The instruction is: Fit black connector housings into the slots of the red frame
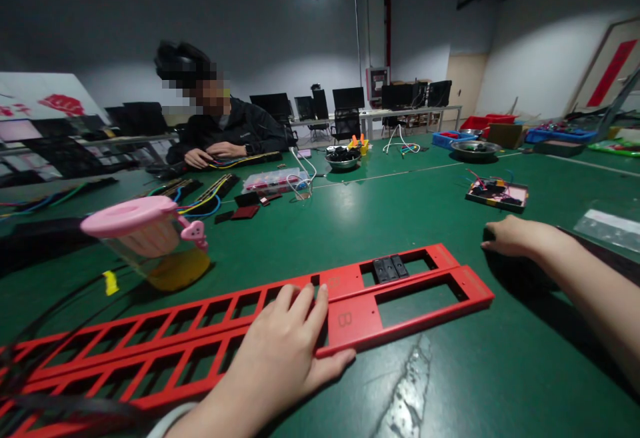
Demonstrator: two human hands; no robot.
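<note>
Two long red slotted frames (363, 331) lie side by side on the green bench (280, 238), from eight to four o'clock. The left hand (287, 338) rests across them, grip spread. From it, small black rectangular blocks (390, 269) sit at two o'clock; farther out, the right hand (515, 235) bends over something dark, its grip impossible to tell.

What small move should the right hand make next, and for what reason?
I would perhaps add one more block with the right hand to the far red frame, because its opening shows a gap to the right of the three black blocks.
</note>
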